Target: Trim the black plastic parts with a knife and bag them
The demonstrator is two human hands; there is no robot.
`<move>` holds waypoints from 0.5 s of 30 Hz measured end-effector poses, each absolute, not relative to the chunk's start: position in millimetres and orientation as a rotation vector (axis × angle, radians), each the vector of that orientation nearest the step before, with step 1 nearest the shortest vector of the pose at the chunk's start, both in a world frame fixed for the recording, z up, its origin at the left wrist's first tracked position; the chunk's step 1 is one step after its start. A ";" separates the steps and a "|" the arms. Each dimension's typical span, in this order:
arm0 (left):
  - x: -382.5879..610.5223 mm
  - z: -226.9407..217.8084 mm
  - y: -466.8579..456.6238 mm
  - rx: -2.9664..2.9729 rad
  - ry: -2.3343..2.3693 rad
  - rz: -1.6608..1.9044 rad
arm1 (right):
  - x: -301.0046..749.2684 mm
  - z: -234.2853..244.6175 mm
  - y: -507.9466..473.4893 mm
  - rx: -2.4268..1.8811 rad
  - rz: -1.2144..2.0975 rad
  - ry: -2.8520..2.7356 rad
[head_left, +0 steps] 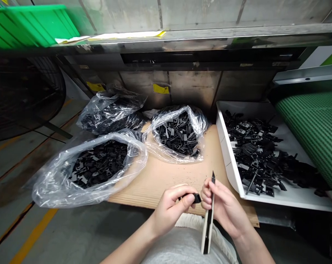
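The left hand (170, 211) is pinching a small black plastic part (195, 198) between thumb and fingertips, while the right hand (227, 209) is gripping a utility knife (208, 223) upright, fingers pressed together around its handle. Both are working just over the near edge of the cardboard sheet (160, 183) – not touching it. Three clear plastic bags (89, 172) of black parts are resting on that sheet, and a white tray (226, 146) of loose black parts is sitting beside its right edge.
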State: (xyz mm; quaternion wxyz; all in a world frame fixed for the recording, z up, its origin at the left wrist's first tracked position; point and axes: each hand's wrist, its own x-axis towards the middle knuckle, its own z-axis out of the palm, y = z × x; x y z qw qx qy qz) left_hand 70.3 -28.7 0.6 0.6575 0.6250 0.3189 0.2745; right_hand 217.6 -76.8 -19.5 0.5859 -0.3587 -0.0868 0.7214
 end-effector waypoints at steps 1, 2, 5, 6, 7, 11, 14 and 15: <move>69.9 0.5 -28.1 1.371 0.704 0.625 | 214.2 -20.7 -79.5 -0.816 1.699 -0.162; 69.4 0.4 -27.9 1.318 0.686 0.622 | 210.5 -22.1 -82.5 -0.819 1.711 -0.158; 67.7 -1.4 -29.5 1.212 0.675 0.597 | 201.5 -27.2 -90.6 -0.874 1.750 -0.261; 67.3 -2.9 -29.9 1.213 0.696 0.594 | 200.0 -29.0 -92.3 -0.906 1.743 -0.313; 67.0 -5.0 -29.0 1.235 0.736 0.592 | 199.5 -31.0 -93.3 -0.951 1.714 -0.368; 69.5 -17.1 3.1 1.544 1.032 0.564 | 203.0 -41.2 -91.1 -1.252 1.452 -0.596; 76.3 -24.1 64.4 1.723 1.154 0.636 | 200.8 -50.6 -88.9 -1.459 1.308 -0.757; 79.7 -25.4 87.2 1.757 1.179 0.679 | 198.3 -53.3 -89.2 -1.505 1.271 -0.814</move>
